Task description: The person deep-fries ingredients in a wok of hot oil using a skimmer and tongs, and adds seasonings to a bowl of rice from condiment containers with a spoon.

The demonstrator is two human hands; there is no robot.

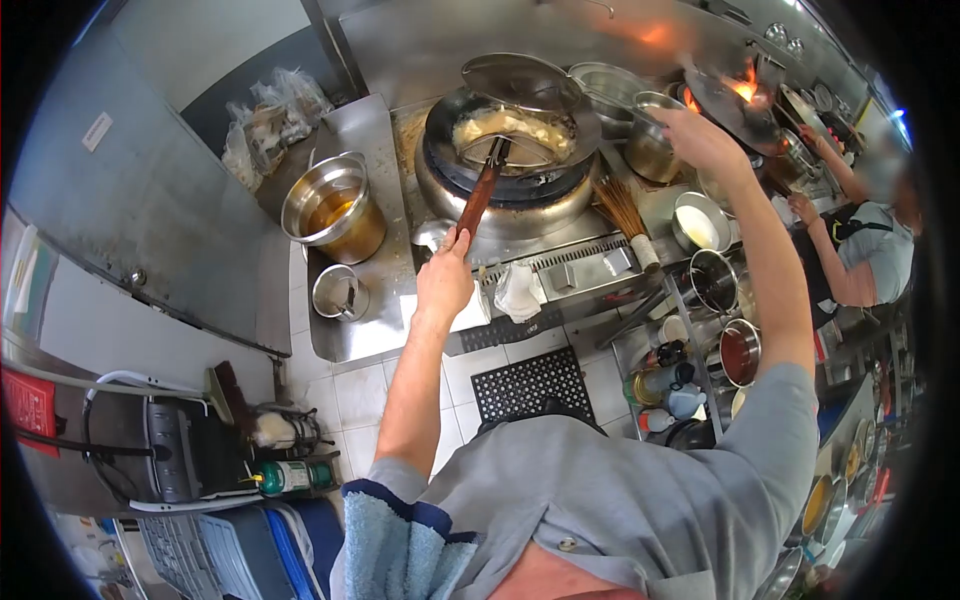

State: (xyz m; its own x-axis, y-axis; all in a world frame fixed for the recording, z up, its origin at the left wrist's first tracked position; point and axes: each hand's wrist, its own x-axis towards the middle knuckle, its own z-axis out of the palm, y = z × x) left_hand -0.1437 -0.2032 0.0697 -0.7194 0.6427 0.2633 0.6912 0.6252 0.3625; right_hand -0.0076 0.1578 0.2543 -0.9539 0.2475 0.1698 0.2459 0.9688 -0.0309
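My left hand is wrapped round the wooden handle of a strainer, whose round mesh end sits in the wok over pale food in liquid. My right hand is raised at the right of the wok, over a metal pot. Its fingers are bent together by the pot's rim; what they hold is too small to make out. A round mesh lid or skimmer lies across the wok's back edge.
Left of the stove stands a pot of brown oil with a small metal cup. A bamboo brush and a bowl of white stuff are at the right. A co-worker stands near a flaming wok.
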